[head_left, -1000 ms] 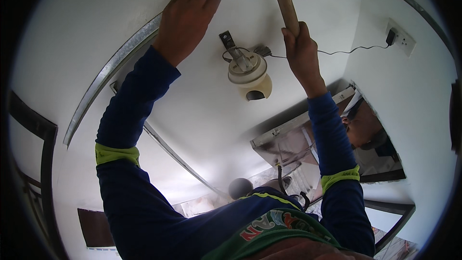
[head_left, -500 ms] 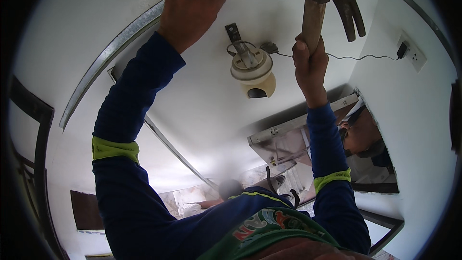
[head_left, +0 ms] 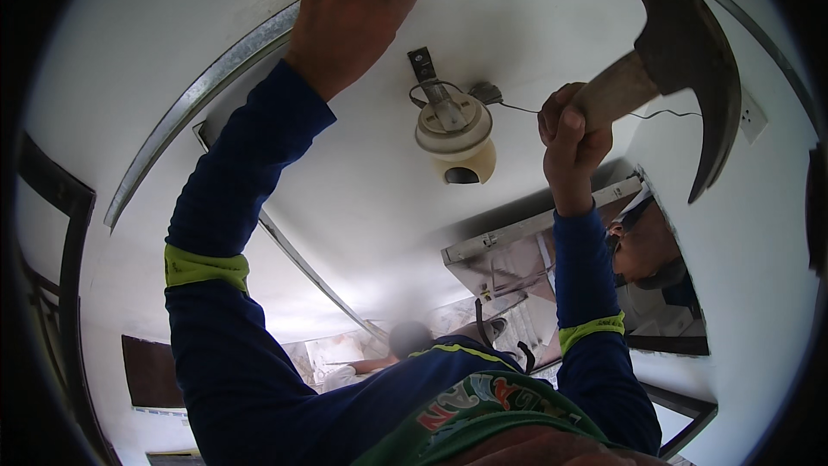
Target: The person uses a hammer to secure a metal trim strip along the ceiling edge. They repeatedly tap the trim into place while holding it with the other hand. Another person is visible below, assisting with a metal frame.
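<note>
Left hand (head_left: 355, 22) over metal strip's edge (head_left: 237, 57), right hand (head_left: 575, 140) gripping hammer (head_left: 686, 47), space between

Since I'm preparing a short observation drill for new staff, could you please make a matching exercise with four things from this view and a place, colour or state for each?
Column one:
1. Left hand
2. Right hand
3. Hammer head
4. Domed device

Column two:
A. Cream-coloured, with a dark opening
B. Dark, with a curved claw
C. At the silvery metal strip
D. Gripping a wooden handle

Right pairs: 1-C, 2-D, 3-B, 4-A.
</note>
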Tool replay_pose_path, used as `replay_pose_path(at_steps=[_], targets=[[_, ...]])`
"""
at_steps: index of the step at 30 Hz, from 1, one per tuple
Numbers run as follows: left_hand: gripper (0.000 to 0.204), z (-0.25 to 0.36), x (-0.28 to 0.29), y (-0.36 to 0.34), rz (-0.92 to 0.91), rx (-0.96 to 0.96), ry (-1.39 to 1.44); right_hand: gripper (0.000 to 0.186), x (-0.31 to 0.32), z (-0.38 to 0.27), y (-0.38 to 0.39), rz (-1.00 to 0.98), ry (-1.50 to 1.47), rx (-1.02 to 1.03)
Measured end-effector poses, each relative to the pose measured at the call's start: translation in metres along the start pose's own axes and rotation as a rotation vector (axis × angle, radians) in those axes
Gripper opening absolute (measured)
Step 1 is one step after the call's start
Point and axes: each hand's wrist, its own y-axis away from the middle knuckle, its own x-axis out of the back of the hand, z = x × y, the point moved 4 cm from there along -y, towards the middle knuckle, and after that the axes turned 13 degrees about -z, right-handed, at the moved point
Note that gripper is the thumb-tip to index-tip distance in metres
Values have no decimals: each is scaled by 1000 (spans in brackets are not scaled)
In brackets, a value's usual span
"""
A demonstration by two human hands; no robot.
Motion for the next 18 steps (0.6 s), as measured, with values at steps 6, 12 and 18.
replay_pose_path(at_steps=[6,12,18], targets=[[24,0,0,0,-51,18,11,31,-2,15,-10,-143,407,-362],[24,-1,1,1,-13,4,29,28,-3,-7,2,-19,207,-83],[23,0,-1,1,-31,20,-38,22,2,5,-20,-84,527,-196]])
